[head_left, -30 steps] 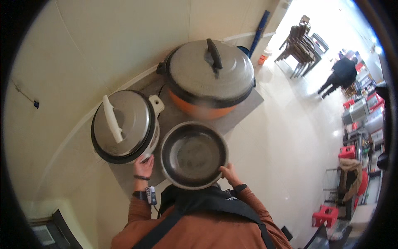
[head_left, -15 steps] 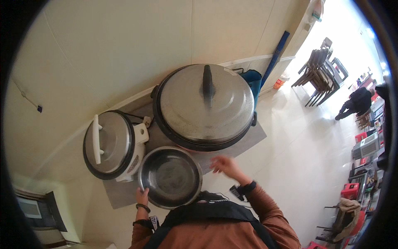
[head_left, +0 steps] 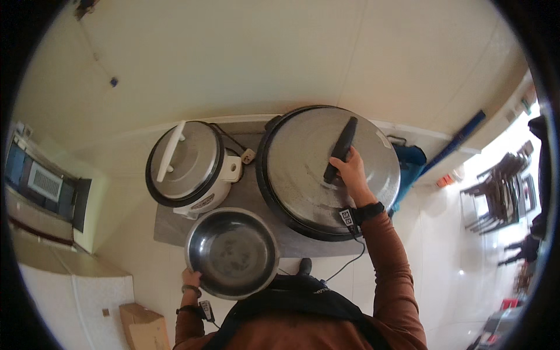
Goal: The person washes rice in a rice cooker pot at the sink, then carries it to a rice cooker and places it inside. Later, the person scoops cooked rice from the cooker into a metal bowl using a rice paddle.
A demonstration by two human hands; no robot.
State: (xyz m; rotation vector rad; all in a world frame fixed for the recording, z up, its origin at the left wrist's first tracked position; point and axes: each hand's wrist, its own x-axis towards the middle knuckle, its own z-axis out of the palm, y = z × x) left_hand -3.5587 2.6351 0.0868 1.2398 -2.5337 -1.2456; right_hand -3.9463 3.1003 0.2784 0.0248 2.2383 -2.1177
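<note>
Front-left of the large cooker [head_left: 274, 207], the grip of the left hand [head_left: 192, 278] holds the metal basin [head_left: 233, 254] by its rim, while atop that cooker the lid [head_left: 309, 151] sits unlifted, its black handle [head_left: 343, 140] now wrapped by the right hand [head_left: 352, 173], which hung free half a second earlier.

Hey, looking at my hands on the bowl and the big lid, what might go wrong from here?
Your left hand holds the wide metal bowl at one side of its rim, so it might tip. Your right hand holds the black handle near its closer end, so the big lid might tilt if raised. The dangling cable on your right side might snag.
</note>
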